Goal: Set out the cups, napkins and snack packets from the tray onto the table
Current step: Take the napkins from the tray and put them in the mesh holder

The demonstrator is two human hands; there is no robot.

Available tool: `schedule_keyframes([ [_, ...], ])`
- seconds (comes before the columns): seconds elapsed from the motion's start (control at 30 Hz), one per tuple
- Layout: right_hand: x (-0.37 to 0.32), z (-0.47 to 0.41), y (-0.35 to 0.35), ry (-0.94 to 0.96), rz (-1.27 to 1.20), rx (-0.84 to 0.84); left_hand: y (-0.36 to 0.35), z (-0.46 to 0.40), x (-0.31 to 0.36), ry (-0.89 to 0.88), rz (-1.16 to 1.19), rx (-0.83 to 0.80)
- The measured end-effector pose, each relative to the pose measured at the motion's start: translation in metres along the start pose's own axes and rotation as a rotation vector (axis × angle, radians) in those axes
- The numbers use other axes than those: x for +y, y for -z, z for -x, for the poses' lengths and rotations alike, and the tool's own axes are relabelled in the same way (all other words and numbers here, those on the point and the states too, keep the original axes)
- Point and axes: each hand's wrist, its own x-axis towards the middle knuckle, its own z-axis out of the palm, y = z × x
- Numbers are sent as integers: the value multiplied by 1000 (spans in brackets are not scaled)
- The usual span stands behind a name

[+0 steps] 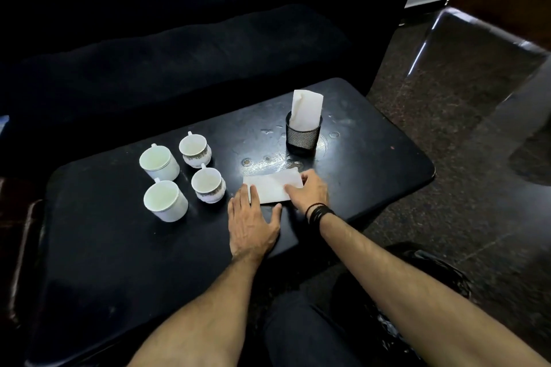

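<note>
1. Lying flat on the dark bench, the white napkin is sitting between the cups and the mesh holder.
2. Both hands are resting spread: left hand flat, pinning its near corner, right hand pressing its right edge.
3. Smoothing outward evenly is likely helping it lie square.
4. A dark sofa is standing behind the bench.

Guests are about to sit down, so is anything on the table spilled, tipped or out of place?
The four cups stand upright and look empty. The dark table shows wet-looking rings and smears between the mesh holder and the flat napkin under both hands. No tray or snack packets are visible.
</note>
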Motion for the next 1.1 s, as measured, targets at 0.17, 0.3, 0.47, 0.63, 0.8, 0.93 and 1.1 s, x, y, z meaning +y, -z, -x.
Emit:
schedule_keyframes([
  [0.17, 1, -2, -2, 59, -206, 79, 2, 1, -1, -36, -16, -5],
  [0.3, -1, -12, 16, 137, -99, 103, 2, 1, -1, -18, 41, 16],
  [0.47, -12, -33, 71, 468, 280, 184, -3, -1, -1, 9, 53, 13],
  [0.63, -34, -46, 131, 676, 209, 148, -9, -4, -3, 28, 15, -34],
  [0.8, -89, -72, 178, 823, 25, 275, -10, -4, -4, 28, -10, -60],
  [0.93, -122, -98, 186, 829, 149, 224, -9, -4, -4, 30, -7, -61],
  [1.1, -144, -108, 166, 913, 390, 96, -8, -4, -4, 36, 2, -61],
])
